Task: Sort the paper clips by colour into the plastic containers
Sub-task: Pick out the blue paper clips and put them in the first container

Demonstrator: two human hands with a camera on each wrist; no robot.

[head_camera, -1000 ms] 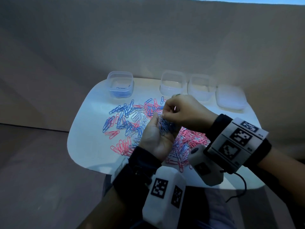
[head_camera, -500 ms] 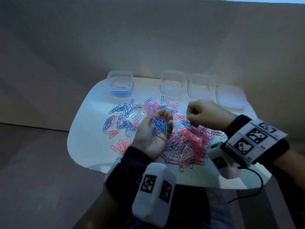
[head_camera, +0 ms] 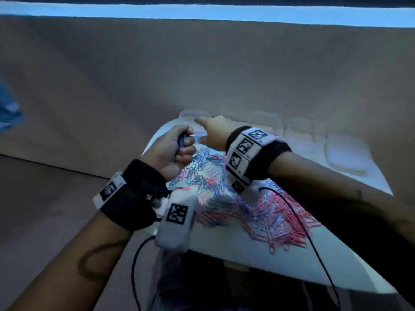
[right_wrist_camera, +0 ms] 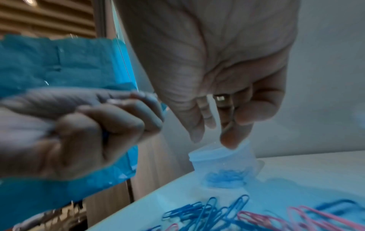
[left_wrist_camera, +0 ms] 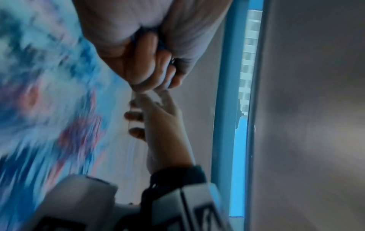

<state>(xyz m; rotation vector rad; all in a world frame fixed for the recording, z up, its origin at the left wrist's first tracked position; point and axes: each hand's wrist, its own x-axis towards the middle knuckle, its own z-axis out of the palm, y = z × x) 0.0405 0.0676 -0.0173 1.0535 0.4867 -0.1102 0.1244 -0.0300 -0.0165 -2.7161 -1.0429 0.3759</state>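
Note:
My left hand (head_camera: 179,147) is a fist round a bunch of blue paper clips (head_camera: 181,140), raised just short of the far-left clear container (head_camera: 190,115). The fist (right_wrist_camera: 82,132) also shows in the right wrist view. My right hand (head_camera: 211,129) reaches across and grips that container (right_wrist_camera: 221,157) by its rim, fingertips (right_wrist_camera: 229,140) on the edge; it looks tilted. Blue clips (right_wrist_camera: 225,178) lie in its bottom. On the white table (head_camera: 247,248) a mixed pile spreads out, mostly blue clips (head_camera: 202,178) at the left and pink clips (head_camera: 278,221) at the right.
Two more clear containers (head_camera: 265,122) (head_camera: 301,131) and a lid (head_camera: 345,153) stand along the table's far edge to the right. A black cable (head_camera: 298,216) from my right wrist runs over the pink clips. The left wrist view is motion-blurred.
My left hand closed from a flat palm into a fist round the blue clips and moved up to the far-left container. My right hand left the pile and took hold of that container.

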